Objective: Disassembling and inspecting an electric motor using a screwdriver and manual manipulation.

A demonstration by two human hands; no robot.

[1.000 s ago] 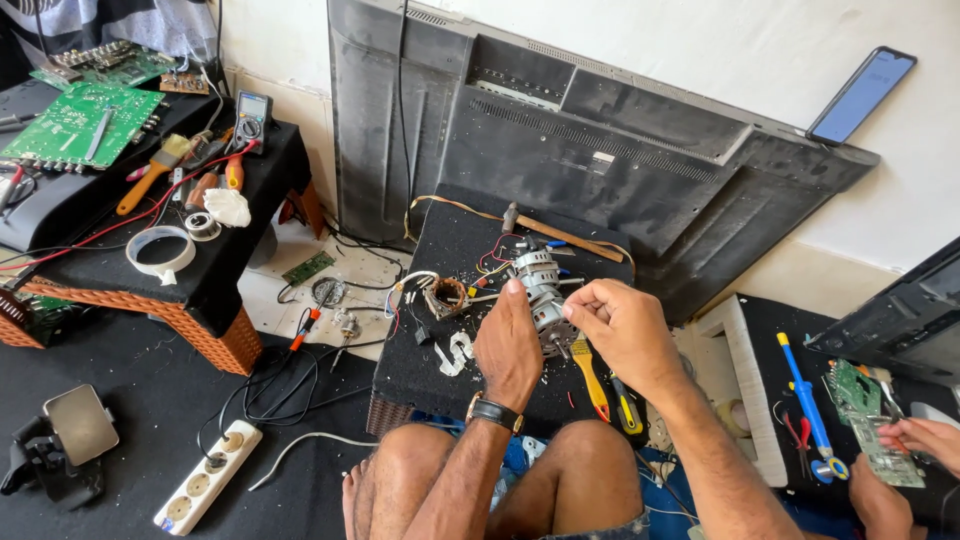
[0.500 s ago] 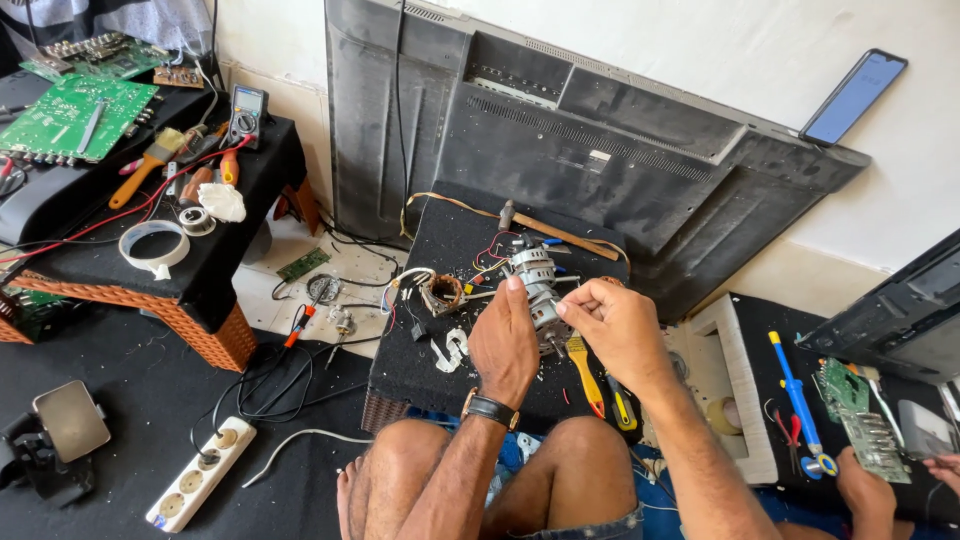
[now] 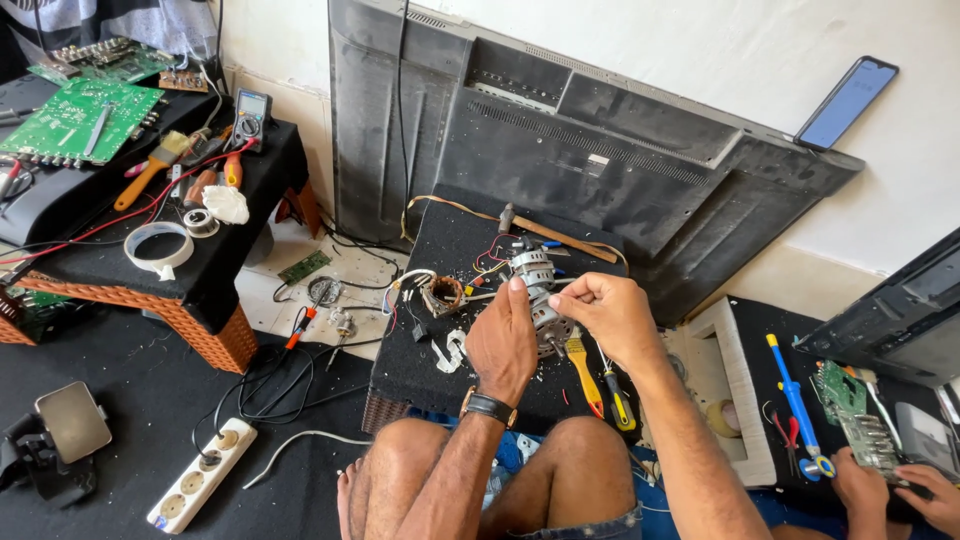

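Bright, even daylight fills the scene, with the white wall (image 3: 640,60) at the far side nearly washed out. Shadows are soft and short; the darkest patch lies under the left bench (image 3: 215,262). The phone screen (image 3: 846,102) at far right shows a pale blue sheen. Focus is sharp in the centre, on both hands. Wide-angle distortion bends straight lines toward the edges, and the near corners look slightly softer.

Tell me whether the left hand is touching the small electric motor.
Touching. The head view shows the left hand with fingertips resting on the motor; no gap shows.
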